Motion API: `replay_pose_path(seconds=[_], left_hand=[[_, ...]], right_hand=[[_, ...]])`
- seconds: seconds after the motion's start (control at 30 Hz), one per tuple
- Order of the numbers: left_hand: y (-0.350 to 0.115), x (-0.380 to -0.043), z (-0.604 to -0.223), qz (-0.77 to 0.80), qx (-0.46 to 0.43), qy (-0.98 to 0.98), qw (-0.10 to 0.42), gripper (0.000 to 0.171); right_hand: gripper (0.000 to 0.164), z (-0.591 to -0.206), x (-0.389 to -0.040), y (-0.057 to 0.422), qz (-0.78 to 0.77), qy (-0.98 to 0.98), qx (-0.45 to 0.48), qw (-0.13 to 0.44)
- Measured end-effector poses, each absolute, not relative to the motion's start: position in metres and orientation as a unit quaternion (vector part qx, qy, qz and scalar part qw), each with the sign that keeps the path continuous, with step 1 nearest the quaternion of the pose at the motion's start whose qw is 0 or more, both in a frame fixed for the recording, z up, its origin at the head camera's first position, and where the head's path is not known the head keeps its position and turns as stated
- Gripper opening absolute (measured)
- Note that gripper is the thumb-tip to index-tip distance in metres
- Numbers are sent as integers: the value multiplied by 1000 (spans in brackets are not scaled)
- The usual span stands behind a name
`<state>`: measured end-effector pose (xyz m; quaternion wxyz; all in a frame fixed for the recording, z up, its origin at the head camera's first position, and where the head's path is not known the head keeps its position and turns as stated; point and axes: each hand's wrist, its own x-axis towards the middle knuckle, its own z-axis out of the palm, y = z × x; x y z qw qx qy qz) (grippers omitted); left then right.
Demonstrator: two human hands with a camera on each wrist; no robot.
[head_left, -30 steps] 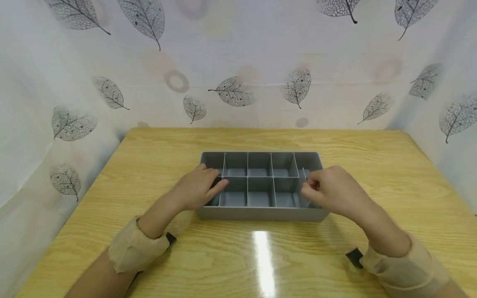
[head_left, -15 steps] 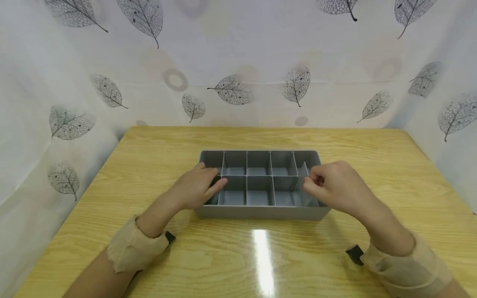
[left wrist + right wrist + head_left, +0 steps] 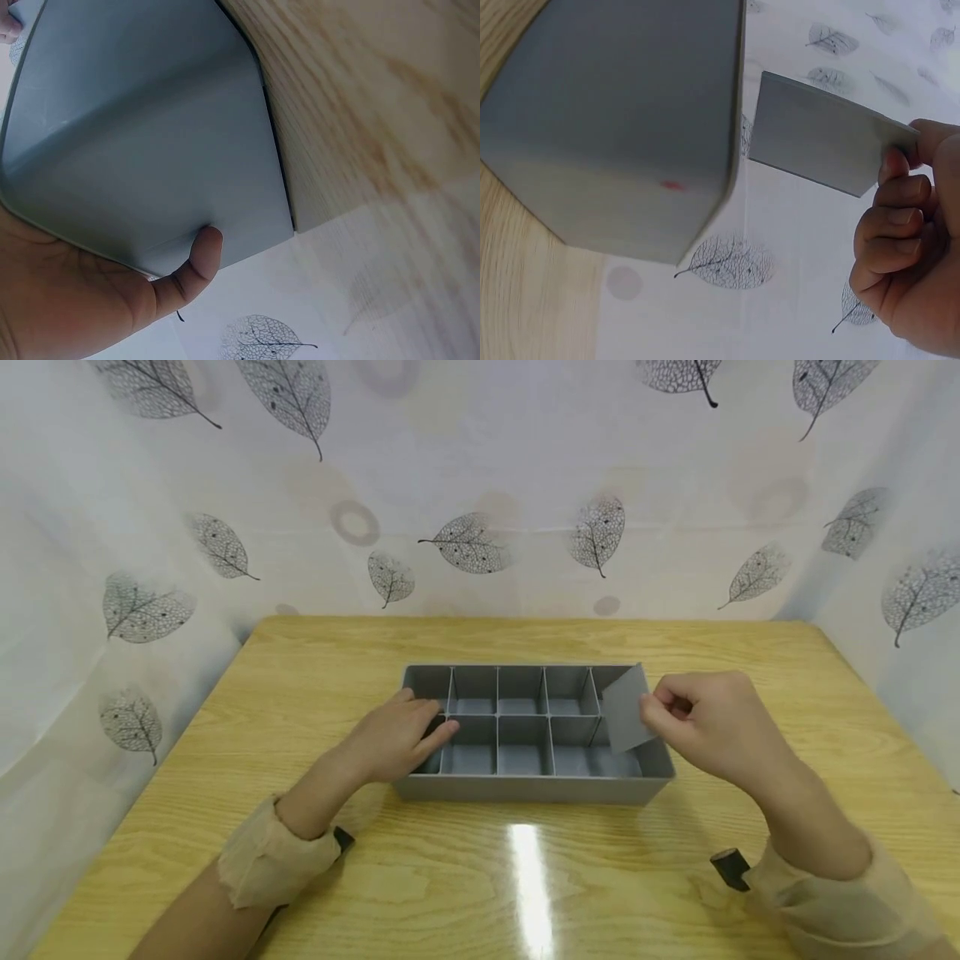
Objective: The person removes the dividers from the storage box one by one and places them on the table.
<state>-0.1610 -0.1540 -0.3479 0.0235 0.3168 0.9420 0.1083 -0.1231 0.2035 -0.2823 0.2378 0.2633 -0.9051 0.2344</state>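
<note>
right hand (image 3: 708,722): thumb and finger pinched on gray panel (image 3: 624,714) | gray panel: tilted, raised over right end of gray box (image 3: 525,790) | left hand (image 3: 393,737): clamped on left end of gray box | wooden table (image 3: 337,652): beneath gray box

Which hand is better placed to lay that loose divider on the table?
Probably the right hand: its fingers pinch the divider, while the left hand holds the left end of the box.

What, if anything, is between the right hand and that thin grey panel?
Nothing visible: the right hand pinches the grey panel directly, and the right wrist view shows it apart from the grey box.
</note>
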Motion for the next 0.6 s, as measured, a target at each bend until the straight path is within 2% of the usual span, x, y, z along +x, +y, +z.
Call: replay_pose_path(seconds=[0.13, 0.27, 0.47, 0.6], left_hand=[[-154, -161, -348, 107, 317, 942, 20, 61], [-153, -161, -347, 108, 316, 943, 21, 60], [-154, -161, -349, 108, 315, 943, 19, 61], [-154, -162, -350, 107, 316, 942, 18, 60]], right_hand=[[28, -281, -131, 218, 259, -901, 224, 266], [24, -285, -143, 236, 292, -906, 147, 269], [37, -302, -163, 263, 321, -923, 33, 210], [47, -320, -175, 282, 293, -946, -19, 136]])
